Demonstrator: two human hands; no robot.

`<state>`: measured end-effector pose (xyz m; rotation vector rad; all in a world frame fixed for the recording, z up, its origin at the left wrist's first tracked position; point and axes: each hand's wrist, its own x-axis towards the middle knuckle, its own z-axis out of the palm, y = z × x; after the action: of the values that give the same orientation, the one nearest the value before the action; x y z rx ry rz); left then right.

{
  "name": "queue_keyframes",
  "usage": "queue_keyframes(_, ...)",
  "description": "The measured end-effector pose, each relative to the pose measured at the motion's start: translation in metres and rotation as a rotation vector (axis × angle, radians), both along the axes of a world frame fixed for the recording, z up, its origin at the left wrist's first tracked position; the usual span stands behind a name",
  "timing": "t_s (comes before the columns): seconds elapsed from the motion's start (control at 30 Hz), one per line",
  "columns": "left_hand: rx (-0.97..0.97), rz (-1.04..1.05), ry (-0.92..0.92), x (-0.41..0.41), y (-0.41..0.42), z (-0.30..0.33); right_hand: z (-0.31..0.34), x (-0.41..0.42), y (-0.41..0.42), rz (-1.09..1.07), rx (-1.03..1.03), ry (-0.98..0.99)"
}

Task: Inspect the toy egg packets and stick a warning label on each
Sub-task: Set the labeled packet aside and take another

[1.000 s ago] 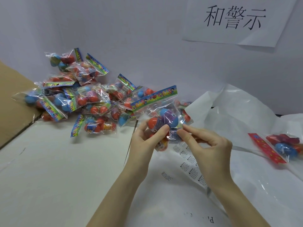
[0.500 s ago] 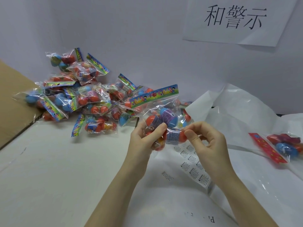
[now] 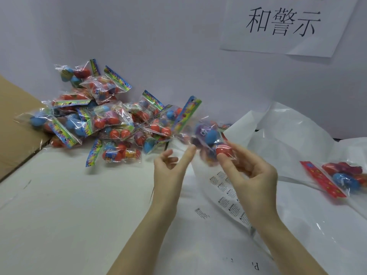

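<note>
My right hand (image 3: 252,175) pinches a clear toy egg packet (image 3: 208,135) by its lower end, around a red egg. The packet is blurred; its colourful header card tilts up to the left. My left hand (image 3: 170,169) is beside it with fingers loosely spread, one fingertip at the packet's left edge. A sheet of small warning labels (image 3: 228,195) lies on the table under my right hand. A pile of several toy egg packets (image 3: 103,124) sits at the back left.
One packet with a red header (image 3: 341,177) lies apart at the right on crumpled white plastic (image 3: 288,132). A brown cardboard box flap (image 3: 12,126) stands at the far left. A paper sign (image 3: 282,22) hangs on the white wall behind.
My left hand has let go of the packet and opened. My right hand now holds the packet alone and has swung it, so the header card tilts up instead of lying level.
</note>
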<state>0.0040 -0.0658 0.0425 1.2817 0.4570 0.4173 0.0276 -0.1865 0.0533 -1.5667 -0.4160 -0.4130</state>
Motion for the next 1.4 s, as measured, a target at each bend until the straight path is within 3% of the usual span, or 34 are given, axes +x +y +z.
queue_keyframes(0.1, -0.289, -0.249, 0.017, -0.002, 0.002, 0.005, -0.01, 0.0, 0.0, -0.35, -0.459, -0.556)
queue_keyframes(0.17, -0.338, -0.477, -0.097, -0.006, 0.002, 0.007, -0.017, -0.002, 0.004, -0.326, -0.621, -0.725)
queue_keyframes(0.23, -0.309, -0.512, -0.169, -0.01, 0.0, 0.005, -0.018, -0.007, 0.008, -0.153, -0.62, -0.758)
queue_keyframes(0.3, -0.337, -0.349, -0.15, -0.008, 0.005, 0.005, -0.015, -0.01, 0.007, -0.008, -0.478, -0.703)
queue_keyframes(0.37, -0.356, -0.239, -0.147, -0.005, 0.012, 0.006, -0.008, -0.008, -0.001, -0.038, -0.309, -0.592)
queue_keyframes(0.43, -0.313, -0.203, -0.13, -0.004, 0.016, 0.008, 0.001, -0.002, -0.011, -0.09, -0.163, -0.384)
queue_keyframes(0.5, -0.306, -0.23, -0.14, -0.007, 0.017, 0.009, 0.007, 0.008, -0.018, -0.071, -0.142, -0.16)
queue_keyframes(0.67, -0.487, -0.166, -0.136, -0.008, 0.023, 0.009, -0.011, 0.046, -0.048, -0.183, -0.545, 0.222)
queue_keyframes(0.77, -0.511, -0.189, -0.044, -0.006, 0.025, 0.007, -0.029, 0.053, -0.05, -0.086, -0.844, 0.379)
queue_keyframes(0.93, -0.493, -0.319, -0.028, -0.004, 0.017, 0.003, -0.039, 0.052, -0.036, -0.227, -1.076, 0.1)
queue_keyframes(1.13, -0.454, -0.565, 0.035, -0.004, 0.001, -0.003, -0.045, 0.046, -0.023, 0.007, -0.992, -0.025)
queue_keyframes(1.4, -0.591, -0.326, 0.065, 0.005, 0.007, -0.01, -0.031, 0.039, -0.022, 0.089, -0.784, -0.11)
